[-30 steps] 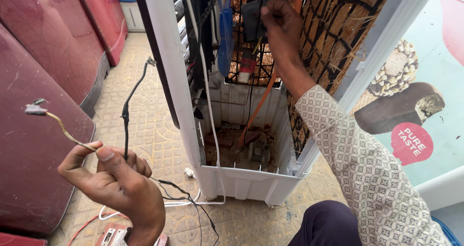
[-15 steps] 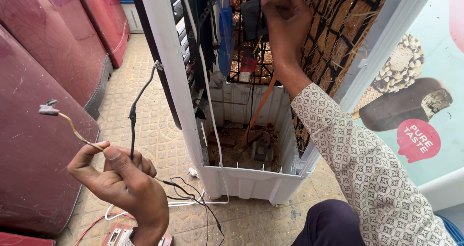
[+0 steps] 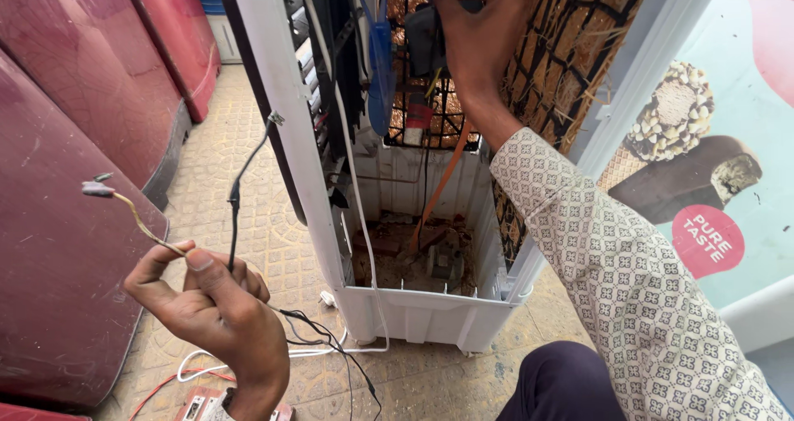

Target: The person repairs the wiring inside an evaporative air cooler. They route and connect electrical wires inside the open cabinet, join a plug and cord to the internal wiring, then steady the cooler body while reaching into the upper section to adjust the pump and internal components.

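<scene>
Wires first: we are pinching black wire (image 3: 234,214) and yellowish wire (image 3: 132,212) in left hand (image 3: 217,313), lower left of frame, fingers closed on both. Maroon panels (image 3: 74,140) crowding left edge. Right hand (image 3: 480,36), top centre, reaching inside white cooler (image 3: 422,313); fingers gripping dark part there. Orange tube (image 3: 438,191) hanging into cooler base, dirt lying at bottom.

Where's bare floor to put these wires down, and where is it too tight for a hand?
Bare paving lies between the red cabinets and the white cooler frame, beyond the left hand. By the cooler's base, white and black cables litter the floor. Inside, the right hand fills the gap at the mesh pad; the tank bottom is cluttered.
</scene>
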### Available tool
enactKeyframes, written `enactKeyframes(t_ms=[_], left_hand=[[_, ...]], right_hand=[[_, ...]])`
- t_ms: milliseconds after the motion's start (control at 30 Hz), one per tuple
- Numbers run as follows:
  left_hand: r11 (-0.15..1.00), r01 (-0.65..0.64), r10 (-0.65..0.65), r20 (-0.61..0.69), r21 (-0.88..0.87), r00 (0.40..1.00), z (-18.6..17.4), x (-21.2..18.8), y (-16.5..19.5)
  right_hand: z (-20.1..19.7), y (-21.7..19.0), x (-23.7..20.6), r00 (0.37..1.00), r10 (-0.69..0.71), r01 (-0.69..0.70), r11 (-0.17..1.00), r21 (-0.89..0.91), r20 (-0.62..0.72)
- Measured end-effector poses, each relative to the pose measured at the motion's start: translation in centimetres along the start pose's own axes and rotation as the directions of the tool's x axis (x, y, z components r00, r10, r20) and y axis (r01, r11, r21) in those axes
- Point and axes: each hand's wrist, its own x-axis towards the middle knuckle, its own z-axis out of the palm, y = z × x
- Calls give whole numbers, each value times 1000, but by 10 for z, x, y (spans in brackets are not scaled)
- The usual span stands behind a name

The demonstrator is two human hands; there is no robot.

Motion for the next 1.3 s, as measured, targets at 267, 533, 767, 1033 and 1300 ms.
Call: enactKeyframes(t_ms=[267, 533, 767, 1033, 1300], left_hand=[[999, -13, 13, 9, 44, 1000, -4, 1, -2], [999, 12, -13, 7, 41, 1000, -1, 0, -6], [999, 20, -20, 18, 25, 1000, -1, 1, -5], [998, 22, -22, 10, 53, 1000, -1, 1, -4], [996, -8, 5, 34, 93, 999, -5, 1, -7]], right_hand=[[-37, 56, -13, 912, 310, -342, 936, 81, 267], [-48, 59, -19, 807, 472, -454, 880, -137, 356], [-49, 49, -9, 797, 355, -361, 929, -85, 489], [-53, 58, -23, 803, 430, -404, 902, -154, 414], [-47, 55, -28, 887, 203, -27, 920, -392, 415]])
